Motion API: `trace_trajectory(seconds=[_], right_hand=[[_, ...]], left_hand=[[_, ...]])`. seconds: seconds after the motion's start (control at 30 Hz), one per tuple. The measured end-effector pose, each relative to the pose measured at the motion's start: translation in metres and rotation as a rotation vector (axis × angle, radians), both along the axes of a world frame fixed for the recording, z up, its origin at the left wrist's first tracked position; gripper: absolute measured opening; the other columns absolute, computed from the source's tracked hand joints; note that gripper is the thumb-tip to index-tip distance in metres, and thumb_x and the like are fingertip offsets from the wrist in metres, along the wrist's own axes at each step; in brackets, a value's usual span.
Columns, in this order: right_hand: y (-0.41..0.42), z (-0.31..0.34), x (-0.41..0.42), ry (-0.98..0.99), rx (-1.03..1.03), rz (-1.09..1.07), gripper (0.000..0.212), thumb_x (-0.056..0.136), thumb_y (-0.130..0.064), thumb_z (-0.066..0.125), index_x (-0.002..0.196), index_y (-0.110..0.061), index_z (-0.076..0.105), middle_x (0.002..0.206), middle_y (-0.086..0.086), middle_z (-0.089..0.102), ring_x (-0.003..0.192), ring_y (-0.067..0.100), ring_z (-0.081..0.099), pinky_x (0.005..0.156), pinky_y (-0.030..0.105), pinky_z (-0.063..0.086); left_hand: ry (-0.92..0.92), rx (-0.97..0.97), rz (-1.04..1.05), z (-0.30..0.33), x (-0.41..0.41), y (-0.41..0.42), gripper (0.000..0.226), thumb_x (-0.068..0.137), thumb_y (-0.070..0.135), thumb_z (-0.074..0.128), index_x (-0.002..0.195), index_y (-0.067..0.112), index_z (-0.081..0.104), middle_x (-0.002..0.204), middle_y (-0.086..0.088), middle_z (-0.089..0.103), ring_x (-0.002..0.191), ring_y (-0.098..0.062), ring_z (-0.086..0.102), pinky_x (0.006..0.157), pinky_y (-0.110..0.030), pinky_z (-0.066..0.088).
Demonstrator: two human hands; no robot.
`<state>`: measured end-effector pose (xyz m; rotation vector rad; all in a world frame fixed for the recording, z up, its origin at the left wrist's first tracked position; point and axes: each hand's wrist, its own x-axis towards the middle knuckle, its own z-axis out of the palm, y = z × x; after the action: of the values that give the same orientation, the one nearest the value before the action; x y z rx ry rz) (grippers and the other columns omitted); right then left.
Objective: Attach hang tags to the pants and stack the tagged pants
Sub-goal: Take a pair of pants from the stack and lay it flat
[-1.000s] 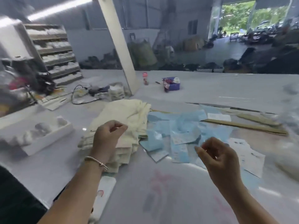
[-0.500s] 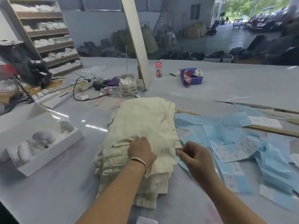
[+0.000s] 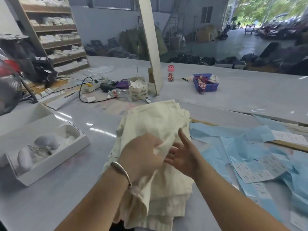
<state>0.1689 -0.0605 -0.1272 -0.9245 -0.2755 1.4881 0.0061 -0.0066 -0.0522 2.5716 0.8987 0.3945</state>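
A stack of folded cream pants (image 3: 156, 124) lies on the grey table in front of me. My left hand (image 3: 141, 157) grips the top pair's cloth and lifts its near edge, so that fabric drapes over my wrist. Beside it, my right hand (image 3: 181, 155) lies on the stack with fingers spread flat, partly under the raised cloth. Blue and white hang tags (image 3: 253, 167) are scattered on the table right of the stack.
A white box (image 3: 50, 164) with pale rounded items sits at the left. Behind the stack are a leaning white board (image 3: 150, 47), a power strip with cables (image 3: 90, 85), a paper cup (image 3: 138, 89), a small bottle (image 3: 171, 75) and a blue basket (image 3: 205, 83). Shelves (image 3: 55, 30) stand at the far left.
My left hand has gone from resting on the stack to gripping and lifting the top pants. My right hand has opened and slid onto the stack beneath the cloth.
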Motion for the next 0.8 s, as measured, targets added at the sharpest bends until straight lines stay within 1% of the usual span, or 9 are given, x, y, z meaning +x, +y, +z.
trace_trajectory(seconds=[0.1,0.2,0.27,0.33,0.43,0.5,0.6,0.7,0.8], right_hand=[[0.028,0.003,-0.01,-0.121,-0.16,-0.011,0.047,0.091,-0.042,0.062,0.112,0.0,0.066,0.095,0.017,0.073,0.082,0.031,0.071,0.07,0.036,0.056],[0.038,-0.006,-0.008,-0.252,-0.217,-0.258,0.028,0.094,-0.012,0.057,0.119,-0.001,0.061,0.108,0.019,0.069,0.098,0.033,0.066,0.087,0.044,0.054],[0.031,-0.004,-0.004,-0.204,-0.136,-0.292,0.027,0.094,-0.011,0.057,0.118,-0.001,0.063,0.105,0.016,0.07,0.096,0.032,0.066,0.085,0.042,0.053],[0.015,0.003,-0.003,-0.184,-0.062,-0.261,0.029,0.091,-0.016,0.061,0.115,-0.001,0.067,0.103,0.014,0.072,0.09,0.029,0.069,0.08,0.038,0.056],[-0.011,0.02,-0.007,-0.2,0.071,-0.231,0.03,0.086,-0.024,0.066,0.107,-0.004,0.073,0.105,0.015,0.072,0.09,0.028,0.071,0.073,0.036,0.059],[-0.028,0.029,-0.009,-0.199,0.154,-0.217,0.028,0.085,-0.025,0.064,0.099,-0.003,0.075,0.098,0.017,0.073,0.084,0.028,0.072,0.067,0.035,0.059],[-0.054,0.034,-0.009,-0.16,0.194,-0.216,0.028,0.081,-0.025,0.064,0.092,-0.002,0.076,0.086,0.017,0.073,0.073,0.029,0.071,0.064,0.036,0.058],[-0.076,0.035,-0.01,-0.1,0.177,-0.164,0.048,0.071,-0.025,0.074,0.108,0.005,0.069,0.095,0.022,0.07,0.08,0.035,0.069,0.079,0.047,0.055],[-0.094,0.035,-0.01,-0.049,0.205,-0.05,0.062,0.049,-0.021,0.092,0.099,0.008,0.071,0.09,0.025,0.07,0.076,0.037,0.07,0.07,0.047,0.058]], left_hand=[[0.072,-0.278,-0.143,-0.025,-0.012,-0.017,0.054,0.068,0.069,0.046,0.088,0.023,0.066,0.092,0.016,0.056,0.078,0.0,0.058,0.079,-0.029,0.051],[-0.071,-0.302,0.147,-0.053,-0.029,0.019,0.042,0.074,0.071,0.05,0.09,0.037,0.067,0.104,0.016,0.057,0.098,-0.002,0.057,0.092,-0.029,0.046],[-0.119,-0.231,0.428,-0.065,-0.045,0.051,0.039,0.087,0.057,0.052,0.108,0.027,0.066,0.117,0.002,0.059,0.112,-0.017,0.055,0.097,-0.034,0.043],[-0.149,-0.335,0.617,-0.077,-0.056,0.074,0.055,0.088,0.059,0.053,0.118,0.013,0.062,0.12,-0.008,0.061,0.114,-0.025,0.055,0.097,-0.036,0.044],[-0.486,-0.908,0.574,-0.084,-0.056,0.082,0.076,0.071,0.078,0.06,0.104,0.011,0.069,0.106,-0.009,0.07,0.101,-0.026,0.066,0.088,-0.039,0.053],[-0.739,-1.35,0.353,-0.084,-0.049,0.078,0.073,0.08,0.074,0.054,0.12,0.014,0.069,0.122,-0.013,0.067,0.112,-0.027,0.063,0.096,-0.041,0.05],[-0.95,-1.658,0.263,-0.078,-0.039,0.076,0.068,0.092,0.064,0.044,0.123,0.007,0.067,0.121,-0.02,0.065,0.107,-0.032,0.065,0.09,-0.041,0.054],[-0.956,-1.544,0.398,-0.08,-0.018,0.071,0.045,0.102,0.027,0.037,0.085,0.003,0.071,0.078,-0.013,0.066,0.072,-0.024,0.065,0.061,-0.021,0.054],[-0.934,-1.242,0.605,-0.073,-0.005,0.068,0.023,0.103,0.006,0.033,0.096,0.007,0.055,0.085,-0.007,0.051,0.083,-0.02,0.05,0.06,-0.013,0.044]])
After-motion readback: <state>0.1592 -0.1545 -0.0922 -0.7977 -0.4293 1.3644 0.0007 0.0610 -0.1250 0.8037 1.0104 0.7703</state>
